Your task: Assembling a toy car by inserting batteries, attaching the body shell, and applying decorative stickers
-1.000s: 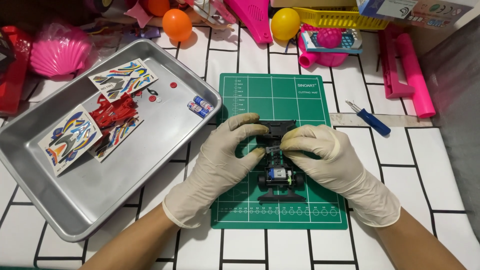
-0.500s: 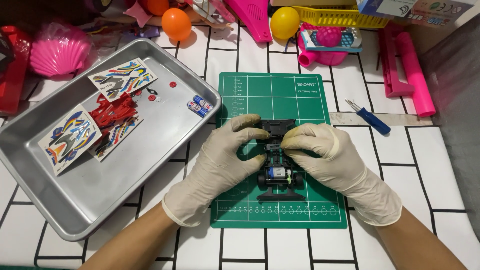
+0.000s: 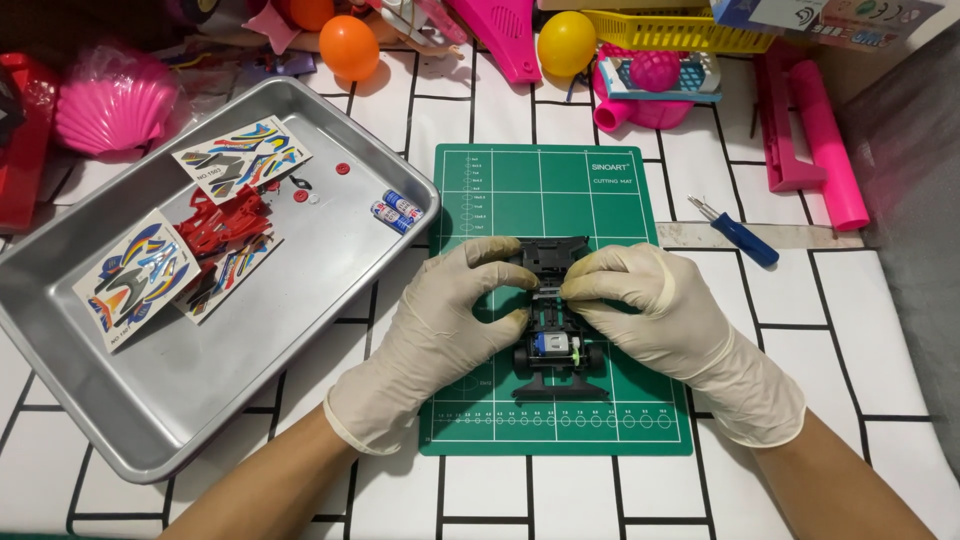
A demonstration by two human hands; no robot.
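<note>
A small black toy car chassis (image 3: 553, 345) with a silver motor lies on a green cutting mat (image 3: 500, 180). Both hands wear cream latex gloves. My left hand (image 3: 440, 330) grips the chassis from the left, thumb and fingers pinched at its front part. From the right, my right hand (image 3: 660, 310) holds the same front part, its fingertips meeting the left hand's. The rear wheels and rear bumper show below the hands; the front middle is hidden under the fingers.
A metal tray (image 3: 180, 400) at the left holds sticker sheets (image 3: 135, 280), red plastic parts (image 3: 225, 225) and two small batteries (image 3: 396, 210). A blue-handled screwdriver (image 3: 738, 235) lies right of the mat. Pink toys, orange and yellow balls and a yellow basket crowd the far edge.
Hardly anything differs: both hands stay on the chassis, with only a slight shift of the fingertips at its front.
</note>
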